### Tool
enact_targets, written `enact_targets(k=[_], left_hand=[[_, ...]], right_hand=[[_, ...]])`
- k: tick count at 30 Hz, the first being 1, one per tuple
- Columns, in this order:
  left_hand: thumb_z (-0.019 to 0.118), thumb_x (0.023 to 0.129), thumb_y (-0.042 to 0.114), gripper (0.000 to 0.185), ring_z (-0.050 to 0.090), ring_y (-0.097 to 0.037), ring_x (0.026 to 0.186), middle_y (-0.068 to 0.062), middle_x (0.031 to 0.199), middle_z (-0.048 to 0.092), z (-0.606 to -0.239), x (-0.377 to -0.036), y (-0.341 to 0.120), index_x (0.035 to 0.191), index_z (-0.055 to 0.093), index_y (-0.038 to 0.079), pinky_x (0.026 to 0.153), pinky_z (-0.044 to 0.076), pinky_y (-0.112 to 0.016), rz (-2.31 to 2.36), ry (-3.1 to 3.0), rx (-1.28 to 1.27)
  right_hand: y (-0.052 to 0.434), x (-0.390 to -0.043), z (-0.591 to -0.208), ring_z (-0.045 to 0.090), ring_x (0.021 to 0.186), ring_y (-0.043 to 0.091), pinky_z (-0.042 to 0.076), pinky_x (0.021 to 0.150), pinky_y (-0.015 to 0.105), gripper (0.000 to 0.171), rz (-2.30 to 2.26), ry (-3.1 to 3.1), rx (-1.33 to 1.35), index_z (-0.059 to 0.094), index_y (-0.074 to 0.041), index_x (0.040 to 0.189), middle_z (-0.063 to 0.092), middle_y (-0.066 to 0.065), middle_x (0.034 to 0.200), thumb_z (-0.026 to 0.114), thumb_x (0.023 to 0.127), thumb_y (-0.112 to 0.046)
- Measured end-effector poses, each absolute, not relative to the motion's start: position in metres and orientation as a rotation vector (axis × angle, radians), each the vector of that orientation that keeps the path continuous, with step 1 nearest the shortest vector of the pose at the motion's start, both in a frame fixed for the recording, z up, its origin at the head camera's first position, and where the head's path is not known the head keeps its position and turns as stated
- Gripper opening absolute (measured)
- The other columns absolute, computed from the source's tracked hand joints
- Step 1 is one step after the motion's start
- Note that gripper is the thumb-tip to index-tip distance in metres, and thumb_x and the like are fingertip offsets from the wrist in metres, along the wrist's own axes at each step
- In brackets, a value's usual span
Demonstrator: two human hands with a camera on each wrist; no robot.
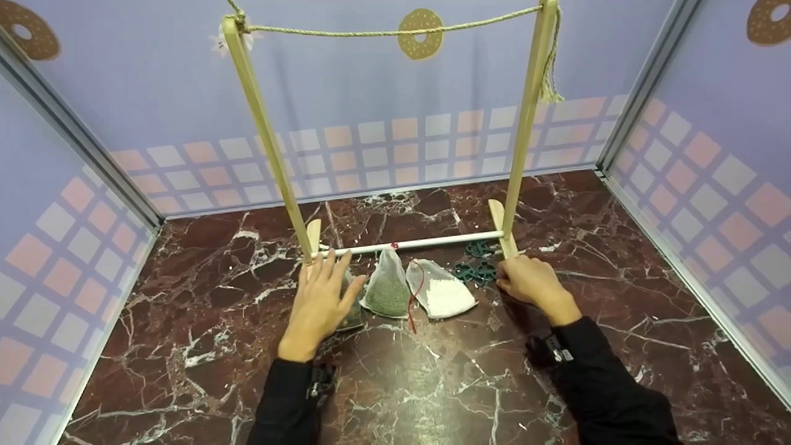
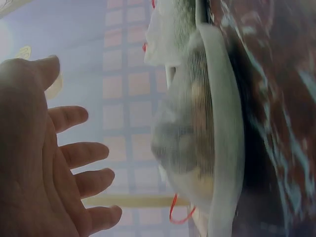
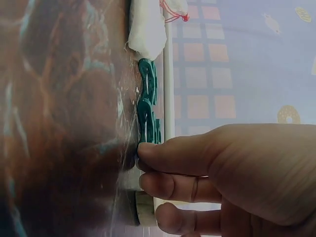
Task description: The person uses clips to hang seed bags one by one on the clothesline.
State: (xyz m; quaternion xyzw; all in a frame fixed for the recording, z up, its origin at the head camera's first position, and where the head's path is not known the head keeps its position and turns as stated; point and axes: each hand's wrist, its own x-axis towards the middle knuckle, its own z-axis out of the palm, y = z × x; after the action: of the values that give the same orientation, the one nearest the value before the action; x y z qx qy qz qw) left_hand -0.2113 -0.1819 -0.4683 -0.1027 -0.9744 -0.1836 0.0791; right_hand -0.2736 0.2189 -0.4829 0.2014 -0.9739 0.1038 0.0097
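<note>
Right hand [image 1: 534,284] pinching a green clip [image 3: 144,108], left hand [image 1: 318,303] relaxed and holding nothing!
From the head view we see the right hand at a foot of the wooden frame [image 1: 525,136], clips between it and the white-filled bag [image 1: 448,296], while the left hand partly hides the dark-filled bag [image 1: 352,318], near the white rod [image 1: 432,242]. Over to the left wrist: fingers spread, that bag beside them, a gap between. Into the right wrist: thumb and forefinger meet at the clip's near end, low over the table [image 1: 408,395], another clip just beyond. We'd call this the picking-up step; the next move calls for a firm squeeze and a lift clear of its neighbour.
</note>
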Motion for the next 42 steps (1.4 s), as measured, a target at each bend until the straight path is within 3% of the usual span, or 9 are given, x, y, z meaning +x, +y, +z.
enact_targets(k=[7, 13, 19, 26, 34, 42], left_hand=[[0.053, 0.105, 0.043, 0.056, 0.040, -0.044, 0.141, -0.022, 0.149, 0.048, -0.473, -0.216, -0.164, 0.148, 0.050, 0.008, 0.117, 0.021, -0.064, -0.495, -2.792, -0.483], [0.072, 0.095, 0.029, 0.054, 0.060, -0.038, 0.119, -0.021, 0.132, 0.062, -0.469, -0.218, -0.148, 0.139, 0.057, 0.002, 0.107, 0.041, -0.059, -0.510, -2.586, -0.730], [0.075, 0.090, 0.031, 0.063, 0.062, -0.034, 0.117, -0.018, 0.131, 0.063, -0.453, -0.216, -0.122, 0.142, 0.053, 0.003, 0.107, 0.045, -0.050, -0.592, -2.584, -0.882], [0.079, 0.087, 0.032, 0.065, 0.067, -0.027, 0.105, -0.013, 0.121, 0.068, -0.446, -0.207, -0.096, 0.139, 0.056, 0.002, 0.099, 0.052, -0.038, -0.606, -2.482, -1.089], [0.079, 0.086, 0.033, 0.061, 0.068, -0.026, 0.108, -0.013, 0.126, 0.067, -0.449, -0.203, -0.092, 0.133, 0.060, 0.000, 0.106, 0.047, -0.044, -0.599, -2.485, -1.175], [0.080, 0.086, 0.033, 0.053, 0.068, -0.019, 0.086, -0.013, 0.109, 0.071, -0.450, -0.200, -0.094, 0.124, 0.066, -0.001, 0.087, 0.057, -0.034, -0.648, -2.499, -1.216]], right_hand=[[0.222, -0.273, -0.474, 0.065, 0.066, 0.032, 0.053, 0.053, 0.052, 0.004, 0.352, -2.927, 0.619, 0.072, -0.015, 0.080, 0.070, 0.006, 0.077, 0.070, 0.082, -0.013], [0.211, -0.265, -0.457, 0.061, 0.061, 0.018, 0.053, 0.050, 0.038, 0.005, 0.400, -2.720, 0.858, 0.070, -0.015, 0.082, 0.066, -0.002, 0.076, 0.071, 0.085, -0.011], [0.194, -0.253, -0.446, 0.060, 0.064, 0.009, 0.054, 0.055, 0.027, 0.009, 0.458, -2.518, 1.170, 0.071, -0.018, 0.086, 0.067, -0.007, 0.082, 0.073, 0.087, -0.009], [0.174, -0.241, -0.442, 0.059, 0.067, 0.008, 0.054, 0.060, 0.025, 0.010, 0.478, -2.355, 1.432, 0.069, -0.015, 0.088, 0.065, -0.005, 0.082, 0.077, 0.086, -0.008], [0.167, -0.233, -0.441, 0.053, 0.064, 0.007, 0.048, 0.056, 0.025, 0.016, 0.447, -2.312, 1.494, 0.064, -0.015, 0.086, 0.057, -0.004, 0.078, 0.079, 0.087, -0.010], [0.166, -0.232, -0.439, 0.055, 0.066, 0.008, 0.051, 0.058, 0.026, 0.014, 0.455, -2.311, 1.499, 0.066, -0.015, 0.089, 0.061, -0.003, 0.081, 0.079, 0.087, -0.013]])
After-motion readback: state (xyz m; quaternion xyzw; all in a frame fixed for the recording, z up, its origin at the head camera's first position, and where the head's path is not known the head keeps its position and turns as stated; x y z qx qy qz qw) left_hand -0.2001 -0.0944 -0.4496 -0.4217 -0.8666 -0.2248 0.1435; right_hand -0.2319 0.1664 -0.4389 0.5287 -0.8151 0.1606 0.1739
